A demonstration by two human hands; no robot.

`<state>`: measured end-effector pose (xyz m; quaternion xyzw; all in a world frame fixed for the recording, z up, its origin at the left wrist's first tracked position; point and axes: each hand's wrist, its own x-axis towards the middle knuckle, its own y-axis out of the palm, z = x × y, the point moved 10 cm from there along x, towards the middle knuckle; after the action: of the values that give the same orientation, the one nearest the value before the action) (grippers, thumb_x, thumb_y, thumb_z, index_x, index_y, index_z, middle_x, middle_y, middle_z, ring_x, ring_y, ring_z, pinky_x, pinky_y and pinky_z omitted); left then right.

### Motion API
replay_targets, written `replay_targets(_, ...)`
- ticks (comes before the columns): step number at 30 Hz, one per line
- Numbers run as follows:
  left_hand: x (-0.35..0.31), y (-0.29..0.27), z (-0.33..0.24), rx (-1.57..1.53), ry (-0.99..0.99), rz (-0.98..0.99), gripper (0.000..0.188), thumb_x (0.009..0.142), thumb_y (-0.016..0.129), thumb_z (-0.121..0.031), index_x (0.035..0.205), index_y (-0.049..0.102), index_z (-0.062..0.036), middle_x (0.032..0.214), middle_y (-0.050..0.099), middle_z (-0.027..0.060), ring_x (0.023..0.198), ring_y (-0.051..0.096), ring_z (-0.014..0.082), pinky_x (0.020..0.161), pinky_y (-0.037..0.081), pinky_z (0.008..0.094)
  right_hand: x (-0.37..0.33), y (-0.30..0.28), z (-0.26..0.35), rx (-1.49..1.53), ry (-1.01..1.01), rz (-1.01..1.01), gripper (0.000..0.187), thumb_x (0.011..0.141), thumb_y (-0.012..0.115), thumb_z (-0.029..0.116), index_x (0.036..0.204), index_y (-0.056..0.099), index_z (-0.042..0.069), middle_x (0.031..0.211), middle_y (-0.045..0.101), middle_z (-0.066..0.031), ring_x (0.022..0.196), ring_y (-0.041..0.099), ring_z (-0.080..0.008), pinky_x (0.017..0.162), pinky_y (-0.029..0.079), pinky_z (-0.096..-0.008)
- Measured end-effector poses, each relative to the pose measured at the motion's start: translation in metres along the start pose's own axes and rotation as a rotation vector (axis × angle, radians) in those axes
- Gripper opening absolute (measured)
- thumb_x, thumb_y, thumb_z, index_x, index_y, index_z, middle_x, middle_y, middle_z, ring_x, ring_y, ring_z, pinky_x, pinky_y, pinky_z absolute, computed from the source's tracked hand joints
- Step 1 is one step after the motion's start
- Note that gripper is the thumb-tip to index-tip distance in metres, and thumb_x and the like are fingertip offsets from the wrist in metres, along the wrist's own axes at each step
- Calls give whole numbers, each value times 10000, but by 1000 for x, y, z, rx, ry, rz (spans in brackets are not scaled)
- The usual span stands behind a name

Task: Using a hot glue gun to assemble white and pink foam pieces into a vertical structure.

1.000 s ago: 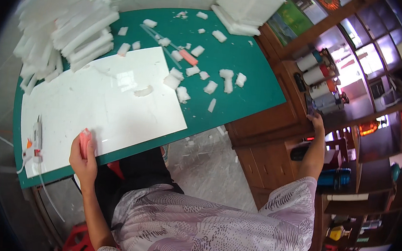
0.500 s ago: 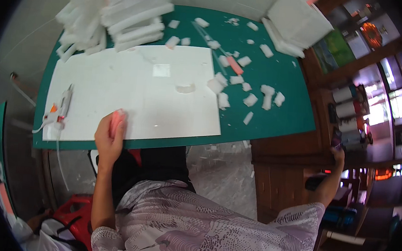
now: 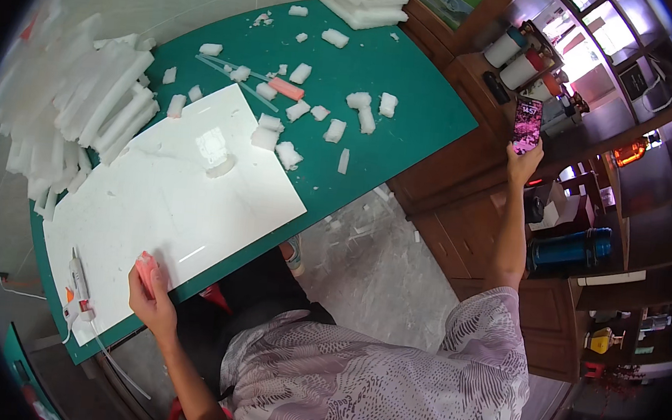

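Observation:
My left hand (image 3: 154, 300) is closed round a small pink block (image 3: 145, 264) above the near edge of a white board (image 3: 170, 209). What the block is made of is hard to tell. Out to the right, my right hand (image 3: 523, 165) holds up a phone (image 3: 527, 124) with its screen lit pink. The board lies on a green table (image 3: 408, 97). Beside its left end rests a white glue gun (image 3: 80, 281) with a cord. A curved whitish scrap (image 3: 221, 167) lies on the board.
White foam strips (image 3: 96, 104) are piled at the far left. Torn foam bits (image 3: 335, 131), a pink piece (image 3: 286, 88) and clear sticks (image 3: 235, 82) are scattered on the table. White foam slabs (image 3: 359, 10) stand at the back. Wooden shelves (image 3: 582, 292) with bottles line the right.
The view has turned to the right, so the table appears tilted. My right hand has lifted the phone from near the cabinet, and its screen now shows. My left hand still holds the pink block.

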<state>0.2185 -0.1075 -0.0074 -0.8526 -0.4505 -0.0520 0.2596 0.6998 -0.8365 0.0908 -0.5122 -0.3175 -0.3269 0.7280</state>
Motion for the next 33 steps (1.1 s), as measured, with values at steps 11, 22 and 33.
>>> replay_targets(11, -3, -6, 6, -25, -27, -35, 303, 1002, 580, -126, 1232, 597, 69, 1104, 673, 126, 1008, 618, 176, 927, 469, 299, 12, -12, 20, 10, -14, -114, 878, 711, 857, 272, 1411, 418, -24, 1236, 518, -263, 1175, 508, -456, 1010, 424, -500)
replay_targets(22, -2, -4, 2, -51, -37, -17, 317, 1002, 589, -152, 1231, 596, 67, 1074, 671, 113, 961, 614, 163, 885, 480, 289, 13, -22, 22, 8, -27, -101, 874, 714, 856, 274, 1415, 420, -13, 1235, 512, -253, 1167, 515, -449, 1002, 431, -495)
replay_targets(33, -3, -4, 4, -74, -43, -32, 319, 1002, 588, -159, 1229, 596, 65, 1085, 672, 118, 973, 616, 168, 886, 482, 292, 14, -18, 21, 8, 7, -90, 888, 704, 861, 294, 1417, 421, -3, 1247, 512, -250, 1181, 514, -448, 1005, 435, -496)
